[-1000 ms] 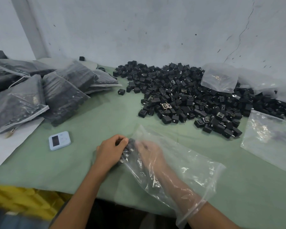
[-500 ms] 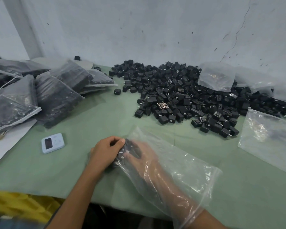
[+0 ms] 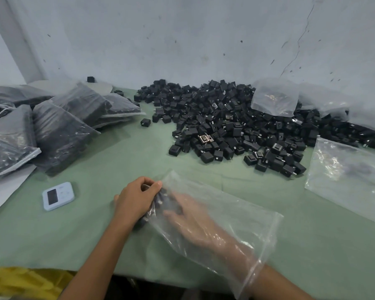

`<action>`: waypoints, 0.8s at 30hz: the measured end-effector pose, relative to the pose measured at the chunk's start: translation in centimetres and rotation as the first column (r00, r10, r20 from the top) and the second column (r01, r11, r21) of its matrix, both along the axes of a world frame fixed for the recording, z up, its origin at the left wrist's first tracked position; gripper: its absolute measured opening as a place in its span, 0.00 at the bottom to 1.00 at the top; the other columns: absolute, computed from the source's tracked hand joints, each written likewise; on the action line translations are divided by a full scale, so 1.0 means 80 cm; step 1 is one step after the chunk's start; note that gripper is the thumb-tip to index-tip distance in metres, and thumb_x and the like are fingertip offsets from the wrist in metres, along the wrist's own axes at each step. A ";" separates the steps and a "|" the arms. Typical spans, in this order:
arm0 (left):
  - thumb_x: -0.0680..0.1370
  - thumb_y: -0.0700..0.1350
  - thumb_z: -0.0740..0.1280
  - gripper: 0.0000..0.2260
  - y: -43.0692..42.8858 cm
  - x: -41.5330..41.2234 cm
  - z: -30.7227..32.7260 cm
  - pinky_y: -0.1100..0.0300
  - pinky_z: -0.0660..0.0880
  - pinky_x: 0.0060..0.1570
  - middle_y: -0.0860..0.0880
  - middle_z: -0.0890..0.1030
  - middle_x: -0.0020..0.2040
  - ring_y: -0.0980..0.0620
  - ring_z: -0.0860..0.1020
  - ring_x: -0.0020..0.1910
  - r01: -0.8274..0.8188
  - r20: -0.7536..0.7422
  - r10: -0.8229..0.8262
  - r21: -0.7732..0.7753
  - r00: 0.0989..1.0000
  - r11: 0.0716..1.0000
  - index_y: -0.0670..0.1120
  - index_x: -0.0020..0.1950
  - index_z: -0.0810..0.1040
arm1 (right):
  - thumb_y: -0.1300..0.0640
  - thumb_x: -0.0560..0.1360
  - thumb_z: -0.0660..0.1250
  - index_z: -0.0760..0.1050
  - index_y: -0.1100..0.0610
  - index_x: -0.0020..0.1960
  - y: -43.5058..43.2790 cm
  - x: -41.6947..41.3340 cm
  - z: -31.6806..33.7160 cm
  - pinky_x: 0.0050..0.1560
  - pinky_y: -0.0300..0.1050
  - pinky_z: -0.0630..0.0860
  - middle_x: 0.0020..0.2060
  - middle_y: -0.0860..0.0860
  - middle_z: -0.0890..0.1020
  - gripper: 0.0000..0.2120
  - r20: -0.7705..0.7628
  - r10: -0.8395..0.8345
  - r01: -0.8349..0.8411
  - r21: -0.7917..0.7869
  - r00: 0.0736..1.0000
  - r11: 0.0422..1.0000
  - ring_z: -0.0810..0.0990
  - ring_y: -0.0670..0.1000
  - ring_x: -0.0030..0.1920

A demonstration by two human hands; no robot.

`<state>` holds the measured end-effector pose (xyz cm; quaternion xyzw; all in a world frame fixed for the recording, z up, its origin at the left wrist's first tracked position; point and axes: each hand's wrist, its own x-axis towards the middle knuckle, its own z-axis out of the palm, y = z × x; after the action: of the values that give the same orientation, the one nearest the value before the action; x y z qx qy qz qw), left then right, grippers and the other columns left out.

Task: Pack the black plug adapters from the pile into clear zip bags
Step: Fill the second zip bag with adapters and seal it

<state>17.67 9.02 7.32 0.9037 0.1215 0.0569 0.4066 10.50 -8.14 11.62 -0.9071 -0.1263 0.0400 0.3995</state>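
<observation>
Nearest, the right hand [image 3: 193, 217] is being kept inside the clear zip bag [image 3: 243, 221], with the wrist passed through its mouth. Its fingers are being held fairly straight and spread against the black plug adapters [image 3: 160, 204] gathered at the bag's closed end; nothing is seen to be pinched, though the film is blurring the view. That end is being gripped from outside by the left hand [image 3: 134, 202], its fingers curled round plastic and adapters together.

Against a second ago, very little is being changed: both hands are being kept at the same spot, and the right fingers are being flattened slightly. By that, the load is judged as being settled, with no fresh handful being fetched yet.

To the left, a pale timer [image 3: 57, 195] is being left on the green table [image 3: 117, 161]. Farther off, the loose pile [image 3: 225, 126] is lying well apart from the bag, flanked by filled bags [image 3: 61, 131] on the left and an empty bag [image 3: 344, 180] on the right.
</observation>
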 end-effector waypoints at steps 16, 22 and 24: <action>0.76 0.66 0.64 0.05 -0.003 -0.008 0.003 0.84 0.63 0.36 0.65 0.82 0.32 0.67 0.78 0.28 0.061 0.024 -0.060 -0.051 0.998 0.997 0.70 0.47 0.78 | 0.61 0.82 0.61 0.77 0.53 0.66 -0.248 0.127 0.065 0.62 0.50 0.75 0.65 0.52 0.79 0.15 0.099 -0.225 0.245 -0.442 0.969 0.863 0.77 0.52 0.60; 0.75 0.69 0.63 0.09 0.001 -0.005 -0.009 0.65 0.67 0.44 0.65 0.83 0.34 0.62 0.80 0.28 0.070 0.014 -0.069 -0.067 0.998 0.995 0.69 0.49 0.78 | 0.60 0.79 0.64 0.63 0.52 0.75 -0.262 0.190 -0.012 0.62 0.49 0.72 0.69 0.54 0.70 0.26 0.237 0.018 0.211 -0.892 0.971 0.400 0.69 0.57 0.64; 0.75 0.69 0.62 0.09 -0.001 -0.005 -0.007 0.68 0.63 0.45 0.66 0.82 0.34 0.64 0.79 0.28 0.053 0.006 -0.053 -0.042 0.999 0.998 0.70 0.49 0.77 | 0.56 0.80 0.63 0.66 0.53 0.73 -0.263 0.193 -0.010 0.64 0.50 0.71 0.65 0.57 0.72 0.22 0.241 -0.012 0.227 -0.894 0.970 0.387 0.70 0.59 0.64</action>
<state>17.28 8.95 6.74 0.8976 0.0975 0.0456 0.4274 25.98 -29.17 10.82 -0.9825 -0.0562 -0.0151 -0.1769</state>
